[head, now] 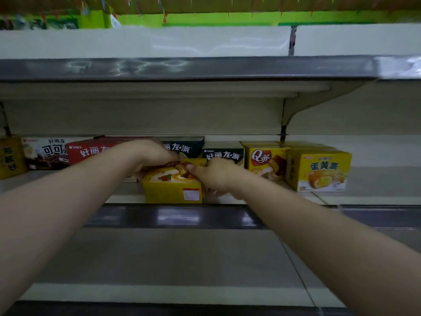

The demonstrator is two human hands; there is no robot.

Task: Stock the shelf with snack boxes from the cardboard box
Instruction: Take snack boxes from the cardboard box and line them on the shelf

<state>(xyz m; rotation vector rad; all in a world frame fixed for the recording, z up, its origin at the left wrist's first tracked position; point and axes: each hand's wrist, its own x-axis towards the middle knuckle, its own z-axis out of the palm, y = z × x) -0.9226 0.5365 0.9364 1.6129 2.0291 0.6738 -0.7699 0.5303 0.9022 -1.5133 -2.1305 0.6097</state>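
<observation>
Yellow snack box (172, 189) gripped between both hands at the shelf (355, 197) front.
Left hand (151, 157) curls over its top-left; right hand (218, 176) clasps its right side.

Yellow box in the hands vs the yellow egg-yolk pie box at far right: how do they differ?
The held yellow box sits at the shelf's front edge, gripped by the left hand and right hand; the egg-yolk pie box stands untouched. The held box is tipped, picture face up; the pie box shows its printed front. The held box pictures a chocolate-coated cake, the pie box a golden one. Both are yellow cartons on the same shelf.
</observation>
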